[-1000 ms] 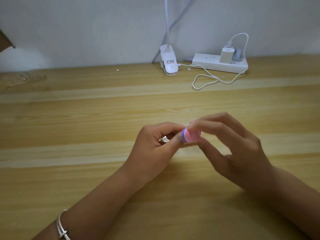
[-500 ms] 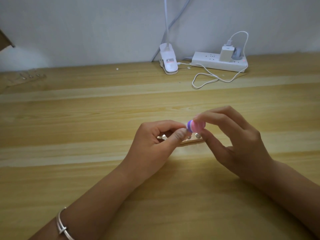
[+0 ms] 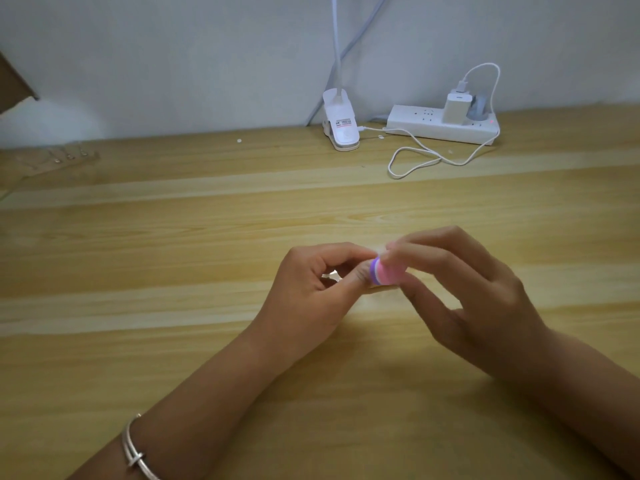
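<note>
Head view, looking down at a pale wooden desk (image 3: 173, 341) with lengthwise grain.

Both hands meet above mid-desk, a little right of centre. Between them is a small round pink-and-purple plastic piece (image 3: 386, 271), held clear of the wood, purple band toward the left, pink body toward the right.

Right hand (image 3: 481, 306): grip pinching the pink end between forefinger above and thumb below. The other fingers are loosely fanned behind. The fingertips are blurred.

Left hand (image 3: 308, 296): grip curled, thumb and forefinger tips closing on the purple end. A small shiny metal bit (image 3: 331, 276) shows inside the curl; cannot tell what it is or whether it joins the piece.

Thin silver bangle (image 3: 135, 450) on the left wrist, low in view.

Far edge of the desk, against the grey wall: a white clip-on lamp base (image 3: 341, 128); just beside it to the right a white power strip (image 3: 436, 128) with a white charger block (image 3: 456, 108) plugged in. A white cable (image 3: 424, 162) loops on the wood in front of the strip. All of it is well apart from the hands.
</note>
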`<state>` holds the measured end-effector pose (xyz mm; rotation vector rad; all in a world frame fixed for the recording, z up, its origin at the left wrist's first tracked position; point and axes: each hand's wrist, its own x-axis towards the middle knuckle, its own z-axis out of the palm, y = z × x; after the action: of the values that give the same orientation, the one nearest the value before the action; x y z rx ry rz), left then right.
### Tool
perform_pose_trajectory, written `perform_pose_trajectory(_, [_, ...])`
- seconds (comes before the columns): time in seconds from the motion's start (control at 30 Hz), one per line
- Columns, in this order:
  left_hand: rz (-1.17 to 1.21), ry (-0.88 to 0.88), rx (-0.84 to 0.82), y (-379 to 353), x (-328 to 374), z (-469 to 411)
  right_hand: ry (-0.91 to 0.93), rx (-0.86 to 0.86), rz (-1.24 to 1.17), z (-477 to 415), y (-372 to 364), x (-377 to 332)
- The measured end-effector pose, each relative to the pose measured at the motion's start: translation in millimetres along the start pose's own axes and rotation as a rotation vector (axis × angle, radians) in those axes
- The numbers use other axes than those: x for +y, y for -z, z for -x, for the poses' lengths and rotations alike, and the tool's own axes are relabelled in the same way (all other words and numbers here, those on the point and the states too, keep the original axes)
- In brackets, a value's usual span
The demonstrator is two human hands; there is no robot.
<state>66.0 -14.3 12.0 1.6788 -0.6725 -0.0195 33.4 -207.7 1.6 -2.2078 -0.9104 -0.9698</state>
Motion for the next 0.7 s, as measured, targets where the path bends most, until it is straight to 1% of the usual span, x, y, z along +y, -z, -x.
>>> perform_pose_trajectory(0.13, [0.011, 0.023, 0.009, 1, -2, 0, -0.073, 0.005, 0.009, 0, -1, 5])
perform_pose_trajectory(0.2, [0.002, 0.008, -0.003, 1, 0, 0, -0.041, 0.014, -0.018, 1, -4, 0])
perform_pose_trajectory(0.27, [0.011, 0.000, -0.001, 1, 0, 0, 0.019, 0.005, -0.004, 2, -6, -4])
perform_pose_trajectory(0.3, [0.016, 0.001, 0.003, 1, 0, 0, 0.021, -0.001, 0.008, 2, -5, -2])
perform_pose_trajectory(0.43, [-0.009, 0.006, 0.001, 1, -1, 0, -0.061, 0.009, -0.005, 1, -1, 6])
perform_pose_trajectory(0.57, [0.007, -0.007, -0.002, 1, 2, 1, 0.041, -0.001, -0.039, 2, -6, -4])
perform_pose_trajectory(0.6, [0.011, -0.003, -0.001, 1, 1, 1, 0.042, -0.003, -0.036, 1, -5, -2])
perform_pose_trajectory(0.7, [0.011, -0.004, -0.001, 0, 1, 1, -0.040, 0.023, -0.010, -1, 1, 6])
